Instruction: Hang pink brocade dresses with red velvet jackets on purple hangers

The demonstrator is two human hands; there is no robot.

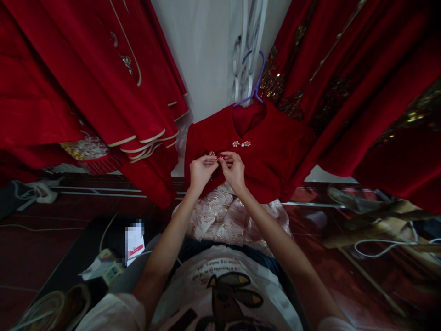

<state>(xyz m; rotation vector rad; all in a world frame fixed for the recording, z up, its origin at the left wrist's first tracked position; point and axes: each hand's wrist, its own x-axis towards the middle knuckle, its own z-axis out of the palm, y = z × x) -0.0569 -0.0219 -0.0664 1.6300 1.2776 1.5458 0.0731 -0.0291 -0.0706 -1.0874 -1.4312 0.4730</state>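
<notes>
A small red velvet jacket (268, 151) hangs on a purple hanger (253, 78) in front of me. My left hand (200, 172) and my right hand (234, 170) meet at its front opening, fingers pinched together on a pearl button clasp (217, 157). A second pearl clasp (241, 144) sits fastened just above, near the collar. A pale pink and gold brocade skirt (223, 216) hangs below the jacket, partly hidden by my forearms.
Long red garments with gold trim (113, 92) hang at the left and more with gold embroidery (344, 82) at the right. A white ornate rack (246, 46) stands against the wall. Cables and a dark table with papers (113, 262) lie at lower left.
</notes>
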